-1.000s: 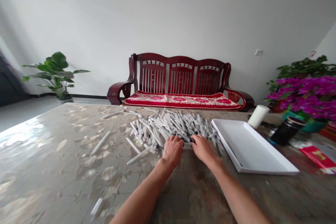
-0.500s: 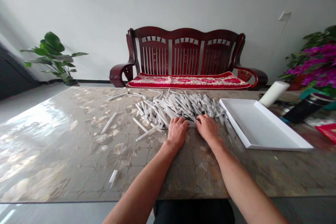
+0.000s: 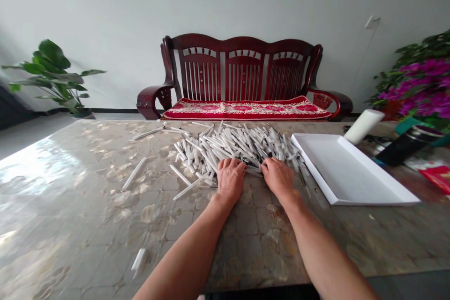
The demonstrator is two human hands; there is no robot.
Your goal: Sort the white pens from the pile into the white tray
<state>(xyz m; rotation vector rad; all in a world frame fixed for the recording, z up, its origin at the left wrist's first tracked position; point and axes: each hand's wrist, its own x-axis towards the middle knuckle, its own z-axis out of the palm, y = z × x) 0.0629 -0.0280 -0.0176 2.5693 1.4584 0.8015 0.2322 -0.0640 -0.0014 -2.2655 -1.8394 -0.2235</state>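
Left hand (image 3: 230,179) and right hand (image 3: 278,177), both half-curled, touch the pile of white pen-like tubes (image 3: 235,143) at its 6 o'clock edge; cannot tell whether either grips any

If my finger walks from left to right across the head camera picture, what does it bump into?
Leafy green plant → loose white stick → left hand → right hand → shallow white tray → red packet.

Single head view: from above table (image 3: 87,234), near side, facing forward and down; hands (image 3: 231,179) close, bench (image 3: 244,75) farther.
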